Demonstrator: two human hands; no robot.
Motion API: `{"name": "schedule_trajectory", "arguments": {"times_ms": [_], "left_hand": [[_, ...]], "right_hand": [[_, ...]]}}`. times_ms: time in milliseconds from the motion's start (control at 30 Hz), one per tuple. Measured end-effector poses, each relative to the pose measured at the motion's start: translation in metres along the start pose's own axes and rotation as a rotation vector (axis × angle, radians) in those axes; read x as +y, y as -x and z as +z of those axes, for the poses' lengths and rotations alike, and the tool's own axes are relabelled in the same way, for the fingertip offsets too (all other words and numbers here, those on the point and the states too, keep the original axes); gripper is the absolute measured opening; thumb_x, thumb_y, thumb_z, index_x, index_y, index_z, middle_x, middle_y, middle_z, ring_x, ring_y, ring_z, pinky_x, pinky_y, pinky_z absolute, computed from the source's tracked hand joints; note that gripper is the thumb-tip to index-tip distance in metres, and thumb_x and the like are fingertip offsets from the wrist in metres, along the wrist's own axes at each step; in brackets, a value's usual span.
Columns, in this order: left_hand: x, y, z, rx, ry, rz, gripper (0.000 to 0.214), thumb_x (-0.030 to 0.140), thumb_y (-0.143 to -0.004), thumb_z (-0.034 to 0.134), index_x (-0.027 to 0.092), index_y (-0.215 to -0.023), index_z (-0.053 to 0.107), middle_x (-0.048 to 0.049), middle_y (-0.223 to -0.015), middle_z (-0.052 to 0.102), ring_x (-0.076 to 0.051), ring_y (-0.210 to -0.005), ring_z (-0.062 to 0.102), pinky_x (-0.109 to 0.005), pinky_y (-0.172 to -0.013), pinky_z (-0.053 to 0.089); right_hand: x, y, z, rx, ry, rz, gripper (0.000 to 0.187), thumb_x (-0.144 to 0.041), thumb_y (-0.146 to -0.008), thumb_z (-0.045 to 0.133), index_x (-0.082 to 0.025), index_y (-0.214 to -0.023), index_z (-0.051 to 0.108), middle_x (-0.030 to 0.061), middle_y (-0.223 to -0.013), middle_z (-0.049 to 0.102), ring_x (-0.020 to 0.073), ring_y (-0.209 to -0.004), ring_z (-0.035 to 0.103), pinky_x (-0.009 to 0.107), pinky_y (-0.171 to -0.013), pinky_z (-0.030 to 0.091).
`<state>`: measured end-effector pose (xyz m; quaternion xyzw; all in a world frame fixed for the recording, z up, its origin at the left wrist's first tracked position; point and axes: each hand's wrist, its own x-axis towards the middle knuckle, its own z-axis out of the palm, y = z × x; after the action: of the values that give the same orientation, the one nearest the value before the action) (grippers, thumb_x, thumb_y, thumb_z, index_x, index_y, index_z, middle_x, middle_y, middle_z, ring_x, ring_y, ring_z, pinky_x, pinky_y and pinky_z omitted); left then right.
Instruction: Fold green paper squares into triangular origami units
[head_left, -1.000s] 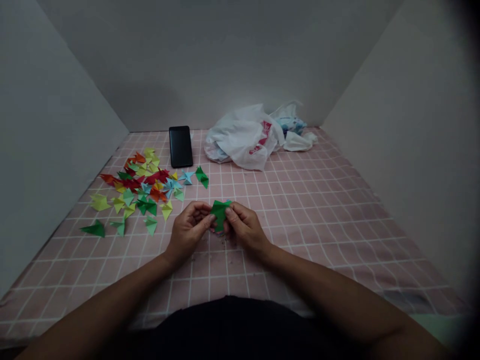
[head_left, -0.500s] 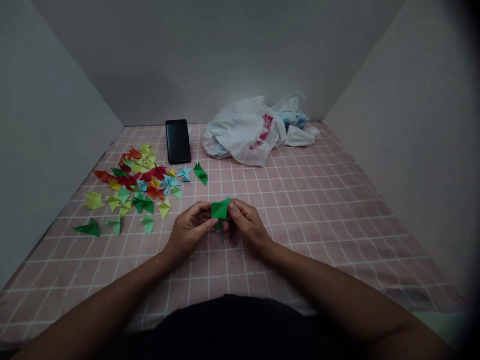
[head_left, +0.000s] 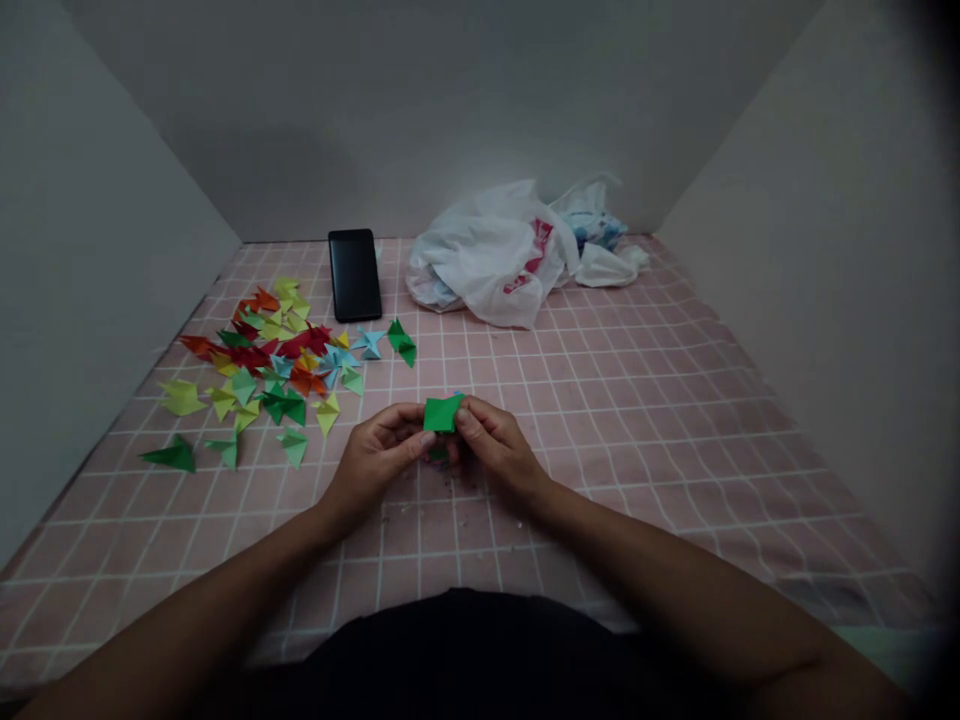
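Observation:
My left hand (head_left: pixel 373 455) and my right hand (head_left: pixel 496 447) meet in front of me, holding a folded green paper piece (head_left: pixel 442 413) between thumbs and fingers. Under it, partly hidden by my fingers, sits something small with green and pink in it (head_left: pixel 437 455). To the upper left lies a loose scatter of folded origami units (head_left: pixel 259 375) in red, orange, yellow, green and light blue. The closest of them lie a short way left of my left hand.
A black smartphone (head_left: pixel 355 275) lies face up at the back of the pink grid-patterned cloth (head_left: pixel 600 450). Right of it is a crumpled white plastic bag (head_left: pixel 487 258) with red print, beside more white and blue plastic (head_left: pixel 592 228). Pale walls rise on three sides.
The green paper has turned in my fingers and now shows a flatter diamond shape above my hands. The view has tilted slightly, shifting the scene upward.

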<state>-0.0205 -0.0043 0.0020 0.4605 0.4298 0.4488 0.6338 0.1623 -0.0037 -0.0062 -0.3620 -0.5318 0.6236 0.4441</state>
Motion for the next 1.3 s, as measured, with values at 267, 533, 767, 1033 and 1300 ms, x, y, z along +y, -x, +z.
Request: {"name": "schedule_trajectory", "arguments": {"times_ms": [267, 533, 767, 1033, 1300], "left_hand": [[-0.003, 0.002, -0.001, 0.006, 0.038, -0.045, 0.027, 0.034, -0.083, 0.080, 0.016, -0.103, 0.076, -0.0048, -0.083, 0.078, -0.017, -0.074, 0.073, -0.029, -0.075, 0.059], [-0.003, -0.001, 0.000, 0.111, 0.144, -0.083, 0.024, 0.033, -0.077, 0.083, 0.016, -0.094, 0.076, -0.0033, -0.078, 0.077, -0.016, -0.069, 0.072, -0.028, -0.070, 0.059], [-0.004, -0.004, 0.002, 0.143, 0.194, -0.115, 0.024, 0.027, -0.070, 0.087, 0.016, -0.088, 0.076, -0.0016, -0.082, 0.077, -0.013, -0.067, 0.070, -0.026, -0.068, 0.059], [-0.002, -0.004, 0.002, 0.133, 0.245, -0.158, 0.026, 0.024, -0.070, 0.087, 0.014, -0.089, 0.073, -0.0018, -0.078, 0.075, -0.012, -0.064, 0.070, -0.026, -0.067, 0.059], [-0.001, -0.003, 0.003, 0.124, 0.271, -0.187, 0.027, 0.030, -0.072, 0.088, 0.014, -0.088, 0.073, -0.0022, -0.074, 0.075, -0.013, -0.064, 0.071, -0.025, -0.067, 0.058]], "right_hand": [[-0.002, 0.000, -0.001, -0.030, -0.028, 0.034, 0.036, -0.049, -0.100, 0.054, -0.021, -0.078, 0.053, -0.0023, -0.063, 0.056, 0.0092, -0.050, 0.048, 0.024, -0.046, 0.038], [0.000, -0.002, -0.003, 0.017, -0.013, -0.035, 0.022, -0.041, -0.097, 0.060, -0.022, -0.089, 0.052, -0.0056, -0.065, 0.055, 0.0090, -0.052, 0.050, 0.023, -0.049, 0.038], [0.005, -0.005, -0.008, 0.008, 0.217, -0.295, 0.015, -0.022, -0.093, 0.061, -0.025, -0.107, 0.058, -0.0020, -0.082, 0.062, 0.0122, -0.069, 0.060, 0.027, -0.065, 0.051], [0.008, -0.004, -0.009, -0.043, 0.353, -0.219, 0.010, -0.021, -0.095, 0.061, -0.024, -0.104, 0.064, 0.0034, -0.096, 0.067, 0.0160, -0.083, 0.065, 0.034, -0.077, 0.056], [0.009, -0.004, -0.010, 0.011, 0.315, -0.224, 0.007, -0.022, -0.093, 0.064, -0.024, -0.099, 0.068, 0.0032, -0.094, 0.068, 0.0170, -0.086, 0.065, 0.035, -0.079, 0.055]]}}
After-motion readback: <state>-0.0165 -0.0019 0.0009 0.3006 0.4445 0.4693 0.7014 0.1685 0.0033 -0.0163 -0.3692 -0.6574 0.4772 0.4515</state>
